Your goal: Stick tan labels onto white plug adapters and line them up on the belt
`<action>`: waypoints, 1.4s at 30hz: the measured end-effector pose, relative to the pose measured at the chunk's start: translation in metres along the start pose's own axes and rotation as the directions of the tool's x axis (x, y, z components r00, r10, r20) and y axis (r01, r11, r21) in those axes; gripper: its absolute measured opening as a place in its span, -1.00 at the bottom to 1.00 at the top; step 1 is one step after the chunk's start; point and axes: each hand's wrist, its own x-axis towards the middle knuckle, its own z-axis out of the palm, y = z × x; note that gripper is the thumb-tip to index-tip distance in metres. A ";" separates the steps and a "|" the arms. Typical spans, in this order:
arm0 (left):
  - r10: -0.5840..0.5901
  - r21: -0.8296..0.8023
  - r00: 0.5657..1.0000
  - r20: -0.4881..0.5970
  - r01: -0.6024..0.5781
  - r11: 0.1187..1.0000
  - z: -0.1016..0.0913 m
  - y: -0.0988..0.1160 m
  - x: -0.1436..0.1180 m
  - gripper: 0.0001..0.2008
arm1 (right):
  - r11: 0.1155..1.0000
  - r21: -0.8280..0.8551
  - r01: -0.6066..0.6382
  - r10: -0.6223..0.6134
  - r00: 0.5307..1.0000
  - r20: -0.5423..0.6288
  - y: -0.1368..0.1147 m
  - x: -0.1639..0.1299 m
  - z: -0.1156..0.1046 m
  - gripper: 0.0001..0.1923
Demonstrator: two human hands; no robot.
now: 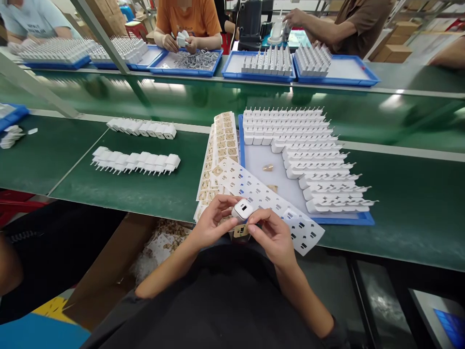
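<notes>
My left hand (215,220) is closed on a small white USB wall charger (242,209), its face with a dark port slot turned up toward me. In a pinch, my right hand (274,235) has a small tan sticker (240,230) with cut-outs, just below the charger. Behind my hands lies a white sheet (269,194) punched with rows of slots, slanting over the near side of a blue tray (363,219). To its left are stacked sheets of tan stickers (227,138). Several rows of white chargers (286,126) stand in the tray, prongs up.
Two rows of chargers (136,161) lie on the green bench (189,186) to the left. A cardboard box (105,261) of scraps stands below the edge. Across the green belt (203,102), co-workers sit behind blue trays (257,75) of chargers and metal parts.
</notes>
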 end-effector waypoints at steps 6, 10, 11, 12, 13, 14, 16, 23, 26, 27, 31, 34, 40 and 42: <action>0.160 0.278 0.983 -0.092 -0.129 0.952 -0.006 -0.001 -0.001 -0.58 | 0.996 0.086 -0.035 0.039 0.998 -0.041 -0.005 0.001 -0.008 -0.98; 0.308 0.447 0.950 -0.046 -0.256 0.857 -0.005 0.005 -0.001 -0.55 | 0.993 0.099 -0.058 0.072 0.986 -0.147 -0.008 0.005 -0.007 -0.95; 0.335 0.475 0.941 -0.041 -0.277 0.835 -0.004 0.007 -0.001 -0.54 | 0.993 0.097 -0.069 0.084 0.984 -0.157 -0.008 0.006 -0.006 -0.94; 0.355 0.499 0.934 -0.035 -0.291 0.816 -0.003 0.009 0.000 -0.53 | 0.993 0.093 -0.079 0.093 0.983 -0.160 -0.008 0.007 -0.005 -0.94; 0.370 0.516 0.928 -0.031 -0.302 0.801 -0.002 0.010 0.000 -0.53 | 0.993 0.088 -0.083 0.096 0.982 -0.163 -0.008 0.008 -0.005 -0.94; 0.383 0.527 0.923 -0.026 -0.313 0.790 -0.001 0.012 0.001 -0.53 | 0.993 0.082 -0.084 0.097 0.982 -0.165 -0.008 0.009 -0.004 -0.95; 0.403 0.542 0.915 -0.017 -0.330 0.773 0.000 0.014 0.002 -0.54 | 0.995 0.069 -0.077 0.088 0.981 -0.171 -0.008 0.011 -0.003 -0.96; 0.420 0.572 0.907 -0.011 -0.339 0.747 0.000 0.015 0.003 -0.55 | 0.996 0.052 -0.067 0.076 0.980 -0.185 -0.008 0.010 -0.002 -0.96; 0.420 0.572 0.907 -0.004 -0.343 0.745 0.000 0.015 0.003 -0.55 | 0.996 0.051 -0.068 0.076 0.981 -0.179 -0.009 0.010 -0.002 -0.96; 0.420 0.572 0.908 -0.003 -0.343 0.745 0.000 0.015 0.003 -0.55 | 0.996 0.051 -0.067 0.075 0.981 -0.178 -0.009 0.010 -0.002 -0.96; 0.411 0.575 0.912 -0.001 -0.336 0.746 0.000 0.016 0.003 -0.55 | 0.997 0.042 -0.062 0.068 0.983 -0.173 -0.009 0.010 -0.002 -0.95; 0.413 0.575 0.911 0.003 -0.339 0.745 0.000 0.017 0.002 -0.55 | 0.998 0.024 -0.059 0.062 0.982 -0.176 -0.009 0.010 -0.002 -0.94; 0.411 0.572 0.912 0.011 -0.343 0.745 0.000 0.017 0.002 -0.54 | 0.999 -0.029 -0.046 0.041 0.984 -0.173 -0.011 0.010 -0.001 -0.95; 0.411 0.575 0.912 0.011 -0.342 0.743 0.001 0.017 0.002 -0.54 | 0.998 -0.050 -0.036 0.027 0.984 -0.179 -0.012 0.010 0.000 -0.95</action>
